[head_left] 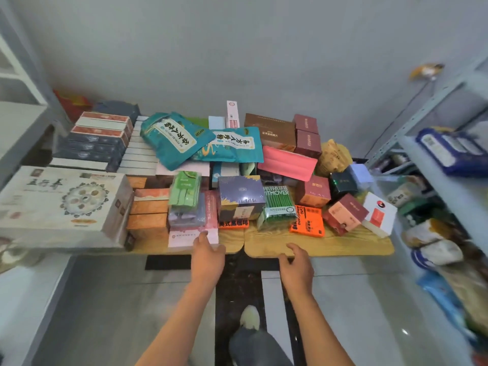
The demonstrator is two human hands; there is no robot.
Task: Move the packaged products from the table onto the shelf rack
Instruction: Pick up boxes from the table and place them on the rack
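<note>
Both hands at table edge

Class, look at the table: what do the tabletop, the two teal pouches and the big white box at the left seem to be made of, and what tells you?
Tabletop: wood or wood-look laminate, matte, with visible grain lines.
Teal pouches: probably flexible plastic film, slightly glossy; they crease and sag over the boxes.
Big white box: likely printed cardboard with sharp, flat edges; perhaps film-wrapped, too blurred to tell.
</note>
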